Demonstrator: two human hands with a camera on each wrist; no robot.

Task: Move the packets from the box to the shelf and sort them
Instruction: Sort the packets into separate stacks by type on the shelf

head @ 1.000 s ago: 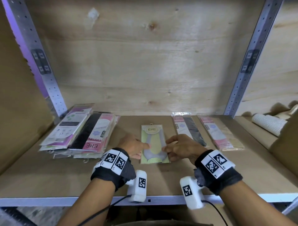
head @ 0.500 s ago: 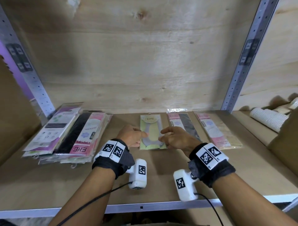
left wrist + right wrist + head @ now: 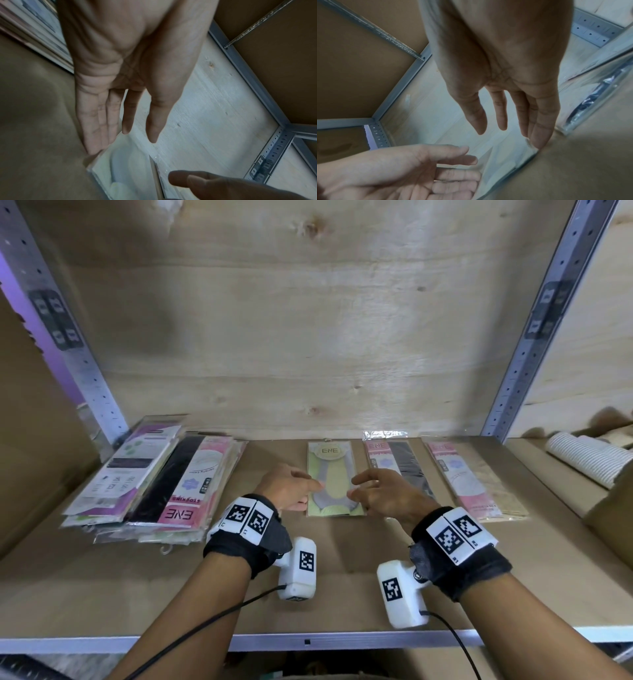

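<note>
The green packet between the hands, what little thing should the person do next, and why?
Probably lift both hands away and reach for another packet. The green packet already lies flat on the shelf in line with the two pink packets beside it. The left hand and right hand are open, fingers only at its side edges, and the mixed pile on the left looks unsorted.
</note>
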